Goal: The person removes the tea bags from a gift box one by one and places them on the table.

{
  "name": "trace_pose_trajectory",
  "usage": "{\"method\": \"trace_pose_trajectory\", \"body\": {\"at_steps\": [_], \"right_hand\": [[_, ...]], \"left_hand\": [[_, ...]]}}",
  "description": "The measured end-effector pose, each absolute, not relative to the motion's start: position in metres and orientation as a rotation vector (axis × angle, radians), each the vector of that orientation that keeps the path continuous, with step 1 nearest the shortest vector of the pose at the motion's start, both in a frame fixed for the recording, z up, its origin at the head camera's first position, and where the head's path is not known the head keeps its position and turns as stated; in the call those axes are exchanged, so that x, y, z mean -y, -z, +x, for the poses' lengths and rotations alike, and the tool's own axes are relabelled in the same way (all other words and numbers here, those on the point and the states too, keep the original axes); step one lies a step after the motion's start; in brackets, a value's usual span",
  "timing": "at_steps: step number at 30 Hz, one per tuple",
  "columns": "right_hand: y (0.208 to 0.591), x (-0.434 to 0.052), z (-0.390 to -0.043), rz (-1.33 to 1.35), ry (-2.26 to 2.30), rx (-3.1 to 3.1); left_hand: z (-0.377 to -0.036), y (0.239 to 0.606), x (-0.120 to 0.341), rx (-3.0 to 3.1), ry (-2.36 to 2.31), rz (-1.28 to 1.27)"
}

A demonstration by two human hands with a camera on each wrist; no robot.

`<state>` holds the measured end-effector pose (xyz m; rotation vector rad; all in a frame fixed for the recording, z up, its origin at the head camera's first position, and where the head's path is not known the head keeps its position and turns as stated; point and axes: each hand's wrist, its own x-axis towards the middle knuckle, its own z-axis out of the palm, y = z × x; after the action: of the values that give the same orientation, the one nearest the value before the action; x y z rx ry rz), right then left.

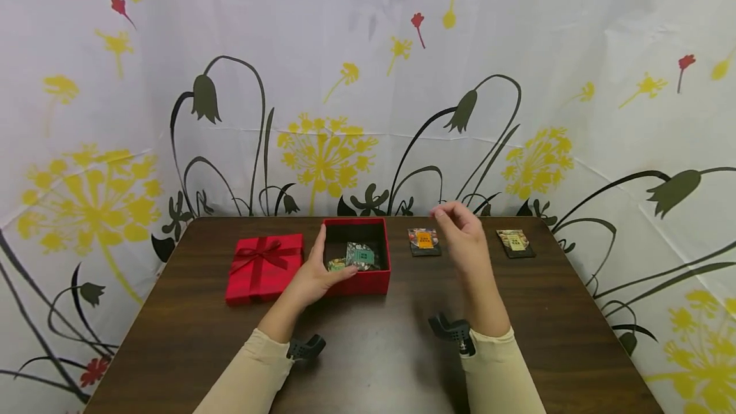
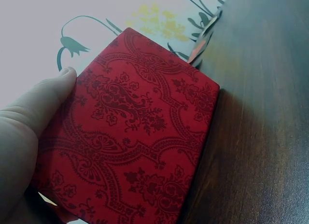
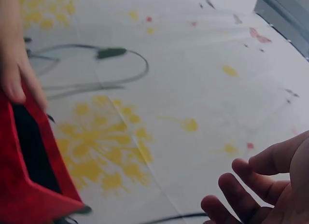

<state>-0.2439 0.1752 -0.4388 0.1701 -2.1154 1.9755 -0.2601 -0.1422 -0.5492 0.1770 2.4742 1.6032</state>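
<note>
The open red box [image 1: 356, 255] was gripped at its left wall by the left hand [image 1: 315, 276]. The right hand [image 1: 462, 235], empty with fingers loosely curled, was held raised just right of the box, nearest the orange-labelled packet [image 1: 423, 241].

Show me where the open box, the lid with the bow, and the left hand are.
open box [image 1: 368, 283], head view, front wall
lid [image 1: 264, 267], head view, top with bow
left hand [image 1: 313, 276], head view, back of hand

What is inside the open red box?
The open red box holds at least two small printed packets against its dark lining. The left hand and near wall hide the rest of the floor.
</note>
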Motion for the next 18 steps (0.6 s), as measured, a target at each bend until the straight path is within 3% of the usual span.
{"method": "trace_pose_trajectory", "body": {"at_steps": [10, 18], "right_hand": [[0.462, -0.101, -0.252, 0.307, -2.347, 2.155], [0.479, -0.079, -0.278, 0.267, -2.659, 2.203]], "left_hand": [[-0.263, 0.547, 0.144, -2.489, -1.585, 0.159], [-0.266, 0.55, 0.144, -2.481, -1.583, 0.175]]}}
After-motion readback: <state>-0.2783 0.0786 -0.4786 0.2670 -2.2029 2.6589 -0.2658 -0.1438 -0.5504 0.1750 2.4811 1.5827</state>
